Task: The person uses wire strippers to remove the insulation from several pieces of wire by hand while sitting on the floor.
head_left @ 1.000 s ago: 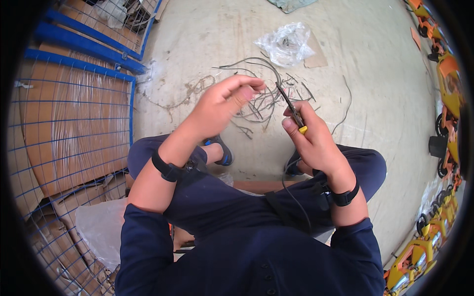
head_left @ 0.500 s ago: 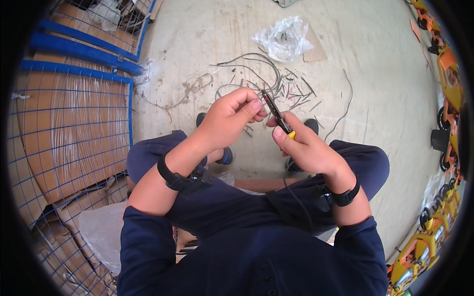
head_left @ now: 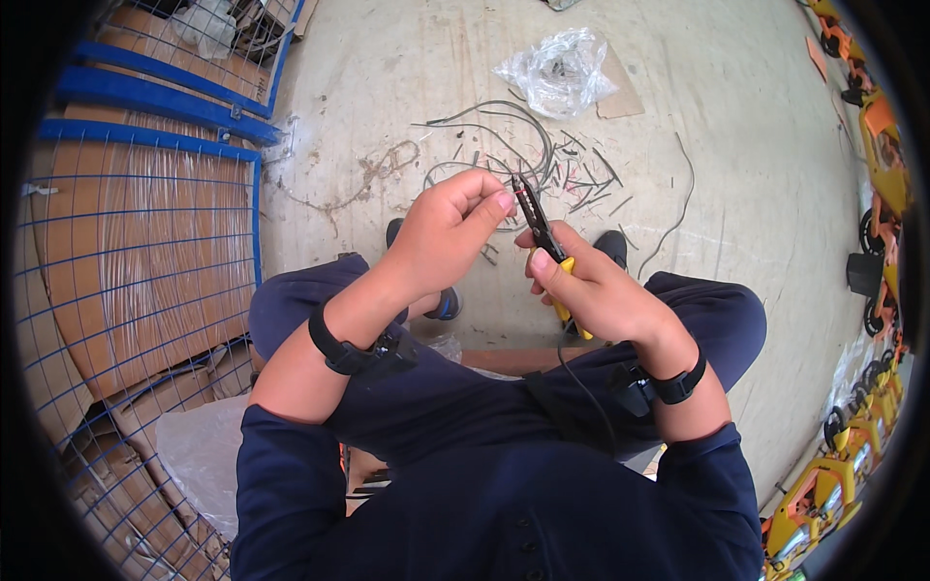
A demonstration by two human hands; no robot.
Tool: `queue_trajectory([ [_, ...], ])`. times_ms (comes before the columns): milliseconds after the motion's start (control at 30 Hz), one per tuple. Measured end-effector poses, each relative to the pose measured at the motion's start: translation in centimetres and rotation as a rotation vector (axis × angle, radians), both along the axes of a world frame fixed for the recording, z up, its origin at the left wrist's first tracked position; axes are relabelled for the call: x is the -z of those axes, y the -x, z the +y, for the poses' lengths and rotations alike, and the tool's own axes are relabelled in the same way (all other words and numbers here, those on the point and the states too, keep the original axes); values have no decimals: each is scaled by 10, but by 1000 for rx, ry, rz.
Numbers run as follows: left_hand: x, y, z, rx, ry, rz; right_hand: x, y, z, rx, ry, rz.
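Note:
My right hand (head_left: 596,286) grips a pair of wire strippers (head_left: 540,221) with black jaws and yellow handles, pointing away from me. Their jaws look slightly parted, and both handles show below my fingers. My left hand (head_left: 460,228) is closed in a pinch beside the jaws. At its fingertips a small bit of thin red wire (head_left: 520,193) reaches the jaws; the rest of it is hidden by my fingers. A black cable (head_left: 584,387) hangs below my right hand and runs down over my lap.
Beyond my hands, loops of dark cable (head_left: 528,113) and several short cable scraps (head_left: 591,179) lie on the floor. Farther off is a clear plastic bag (head_left: 557,77) on cardboard (head_left: 620,92). A blue mesh cage (head_left: 257,203) stands left; yellow-orange wheeled machines (head_left: 883,155) line the right.
The strippers' handles have spread apart, showing more yellow below my right hand, and the jaws have parted slightly. My left hand stays almost where it was.

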State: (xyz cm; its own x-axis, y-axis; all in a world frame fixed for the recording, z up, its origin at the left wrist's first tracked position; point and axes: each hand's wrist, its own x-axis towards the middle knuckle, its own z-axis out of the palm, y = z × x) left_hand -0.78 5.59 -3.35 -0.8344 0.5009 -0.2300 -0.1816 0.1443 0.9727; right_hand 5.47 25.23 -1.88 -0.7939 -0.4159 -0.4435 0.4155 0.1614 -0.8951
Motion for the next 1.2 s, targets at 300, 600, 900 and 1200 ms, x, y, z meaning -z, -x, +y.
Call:
queue_trajectory([
  [300,2,-1,1,-6,58,7,1,0,-4,-27,-118,18],
  [600,0,-3,2,15,186,66,4,-1,-5,-30,-160,78],
  [900,-2,-5,2,-12,124,19,3,-1,-6,-26,-113,53],
  [1200,-3,-6,4,-65,35,-24,9,0,-6,-10,-283,290],
])
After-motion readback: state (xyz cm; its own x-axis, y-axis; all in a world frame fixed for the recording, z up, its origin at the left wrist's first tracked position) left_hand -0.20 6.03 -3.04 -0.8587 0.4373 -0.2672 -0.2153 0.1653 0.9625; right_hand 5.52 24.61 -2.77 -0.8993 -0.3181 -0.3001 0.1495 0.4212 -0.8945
